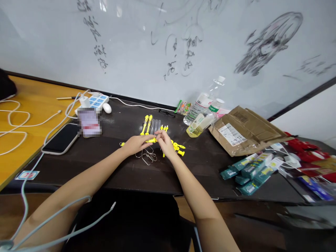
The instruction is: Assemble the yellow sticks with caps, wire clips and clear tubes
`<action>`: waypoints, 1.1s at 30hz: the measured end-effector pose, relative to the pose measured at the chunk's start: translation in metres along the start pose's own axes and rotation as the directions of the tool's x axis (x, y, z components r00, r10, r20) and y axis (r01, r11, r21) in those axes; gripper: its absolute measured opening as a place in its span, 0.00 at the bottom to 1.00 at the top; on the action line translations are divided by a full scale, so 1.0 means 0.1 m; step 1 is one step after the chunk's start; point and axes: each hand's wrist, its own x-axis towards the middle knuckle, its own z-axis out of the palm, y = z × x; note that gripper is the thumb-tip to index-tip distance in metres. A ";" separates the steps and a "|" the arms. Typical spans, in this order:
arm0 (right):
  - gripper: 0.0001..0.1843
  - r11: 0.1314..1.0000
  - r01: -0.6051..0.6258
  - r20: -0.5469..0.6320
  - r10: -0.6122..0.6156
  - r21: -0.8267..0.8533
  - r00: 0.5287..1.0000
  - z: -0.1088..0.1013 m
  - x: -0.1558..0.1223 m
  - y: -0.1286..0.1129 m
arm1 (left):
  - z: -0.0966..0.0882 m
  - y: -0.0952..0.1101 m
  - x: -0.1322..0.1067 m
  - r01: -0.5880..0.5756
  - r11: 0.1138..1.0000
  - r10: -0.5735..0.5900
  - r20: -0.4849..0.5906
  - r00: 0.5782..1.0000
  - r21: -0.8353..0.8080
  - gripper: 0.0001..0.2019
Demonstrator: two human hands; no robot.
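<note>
My left hand (136,143) and my right hand (165,140) meet over the dark table (126,171), both pinched on one small yellow piece (152,140) held between them. Just beyond the fingers lie yellow-capped clear tubes (150,125) in a row. More loose yellow parts (178,148) are scattered to the right of my right hand. Thin bent metal wires (148,155) rest on the table under and in front of my hands.
A phone (61,139), a blurred card and a white power strip (96,102) with cables sit at left. Plastic bottles (201,115), an opened cardboard mailer (244,131), green packets (249,171) and red packs (309,154) crowd the right. A scribbled whiteboard (168,42) stands behind.
</note>
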 end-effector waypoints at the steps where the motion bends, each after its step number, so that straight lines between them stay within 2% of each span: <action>1: 0.08 1.000 -0.018 -0.003 0.018 -0.005 1.000 0.00 0.00 0.00 | 0.00 0.00 0.00 0.002 1.000 -0.002 0.000 1.000 0.004 0.20; 6: 0.14 0.998 -0.066 0.028 0.066 0.015 0.997 0.01 -0.01 0.00 | 0.00 0.00 0.00 0.001 1.000 -0.001 0.020 1.000 0.005 0.20; 12: 0.08 0.999 -0.004 0.015 0.003 0.044 1.000 0.01 0.00 0.00 | 0.02 0.00 0.00 -0.009 1.000 0.009 -0.004 1.000 -0.001 0.20; 15: 0.10 0.999 0.019 -0.003 -0.019 0.037 1.000 0.01 0.01 0.01 | 0.01 0.00 0.00 -0.011 1.000 0.011 -0.003 1.000 -0.004 0.20; 18: 0.12 0.999 0.023 -0.004 -0.023 0.036 1.000 0.01 0.01 0.01 | 0.00 0.00 0.00 -0.008 1.000 0.008 -0.002 1.000 -0.006 0.20; 22: 0.07 1.000 -0.016 0.001 0.016 0.014 1.000 0.01 0.00 0.00 | 0.00 0.00 0.01 -0.010 1.000 0.010 0.001 1.000 -0.003 0.20; 26: 0.12 0.998 -0.058 0.028 0.057 0.015 0.998 0.02 -0.01 0.00 | 0.01 0.00 0.00 -0.009 1.000 0.009 0.005 1.000 -0.002 0.21; 33: 0.09 0.998 -0.017 0.019 0.016 0.053 1.000 0.02 0.00 0.00 | 0.02 -0.01 0.00 -0.006 1.000 0.006 0.001 1.000 -0.015 0.20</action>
